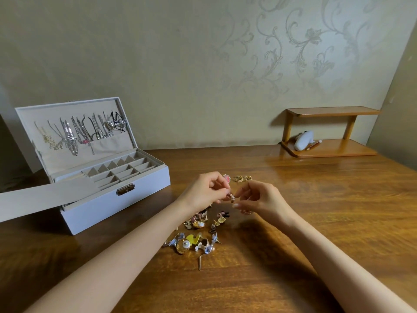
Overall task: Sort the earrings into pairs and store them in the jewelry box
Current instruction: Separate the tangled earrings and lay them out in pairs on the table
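A heap of mixed earrings (196, 233) lies on the wooden table, gold, yellow, blue and pink pieces tangled together. Just above it my left hand (206, 190) and my right hand (259, 198) meet, both pinching a small gold earring (231, 197) between their fingertips. A pink earring (226, 178) and a gold pair (242, 178) lie apart behind my hands. The white jewelry box (108, 199) stands open at the left, its beige compartments (121, 170) showing, with necklaces hanging in the lid (79, 132).
A small wooden two-tier shelf (329, 132) stands at the back right against the wall, holding a white object (303, 141) and a pencil. A thin metal pin (200, 263) lies near the heap's front. Bare table stretches to the right and front.
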### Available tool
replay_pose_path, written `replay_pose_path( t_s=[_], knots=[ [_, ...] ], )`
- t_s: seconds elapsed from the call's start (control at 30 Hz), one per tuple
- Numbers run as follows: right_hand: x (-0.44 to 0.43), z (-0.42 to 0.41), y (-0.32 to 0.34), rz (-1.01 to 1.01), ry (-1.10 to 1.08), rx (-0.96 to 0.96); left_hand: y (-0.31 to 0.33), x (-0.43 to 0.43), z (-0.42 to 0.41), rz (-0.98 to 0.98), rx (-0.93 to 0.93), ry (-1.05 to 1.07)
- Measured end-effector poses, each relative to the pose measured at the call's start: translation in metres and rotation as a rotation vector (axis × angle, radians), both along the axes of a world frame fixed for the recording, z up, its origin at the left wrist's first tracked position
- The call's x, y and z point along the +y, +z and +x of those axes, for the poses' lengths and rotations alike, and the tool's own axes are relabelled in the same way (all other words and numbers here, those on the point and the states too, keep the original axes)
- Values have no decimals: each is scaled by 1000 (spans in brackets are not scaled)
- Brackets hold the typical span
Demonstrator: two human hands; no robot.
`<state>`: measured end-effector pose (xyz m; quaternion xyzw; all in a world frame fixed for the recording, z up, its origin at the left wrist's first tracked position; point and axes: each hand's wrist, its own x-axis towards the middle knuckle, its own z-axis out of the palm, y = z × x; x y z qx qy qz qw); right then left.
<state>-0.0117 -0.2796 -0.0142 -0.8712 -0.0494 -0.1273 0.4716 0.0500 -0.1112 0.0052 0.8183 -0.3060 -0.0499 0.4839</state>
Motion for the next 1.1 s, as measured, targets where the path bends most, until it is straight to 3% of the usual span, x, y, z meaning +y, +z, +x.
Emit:
replay_pose_path(
  t_s=[0.2, 0.43, 0.6, 0.9, 1.1],
  knots=[
    [-27, 12, 8, -29, -126, 120, 3, -33, 9, 51, 115, -76],
    [-55, 17, 9, -259, -281, 167, -3, -68, 17, 49, 301, -38],
    [-68, 21, 9, -379, -270, 265, -5, -82, 16, -42, 525, -41],
    [-68, 24, 2, -416, -224, 296, -16, -83, 25, 9, 427, 30],
    [-80, 19, 11, -293, -252, 313, -21, -85, 25, 17, 321, -16]
  ],
)
